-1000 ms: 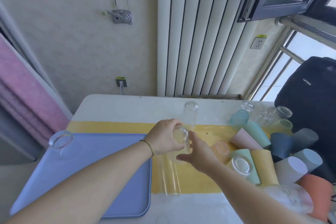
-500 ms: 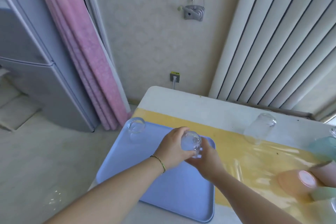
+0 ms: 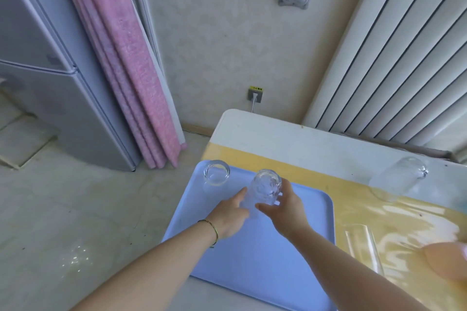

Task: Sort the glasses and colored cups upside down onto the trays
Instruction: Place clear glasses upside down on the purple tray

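Note:
A clear glass [image 3: 264, 188] stands bottom-up on the far part of the blue tray [image 3: 252, 260], leaning slightly. My left hand [image 3: 231, 213] presses its left side and my right hand [image 3: 284, 207] wraps its right side, so both hold it. A second clear glass [image 3: 216, 173] stands upside down in the tray's far left corner, a short way from the held one. Another clear glass [image 3: 399, 179] stands on the yellow mat [image 3: 328, 174] at the right. A tall clear glass [image 3: 364, 250] lies beside the tray, and an orange cup [image 3: 447, 262] shows at the right edge.
The white table [image 3: 265, 131] ends just left of the tray, with bare floor below. A grey fridge [image 3: 50, 70] and a pink folded mat [image 3: 131, 63] stand at the left. A ribbed white radiator [image 3: 391, 58] rises behind the table.
Both hands carried the glass left from over the yellow mat to the tray's far part, beside the corner glass. The view swung left, so the pile of colored cups left the frame.

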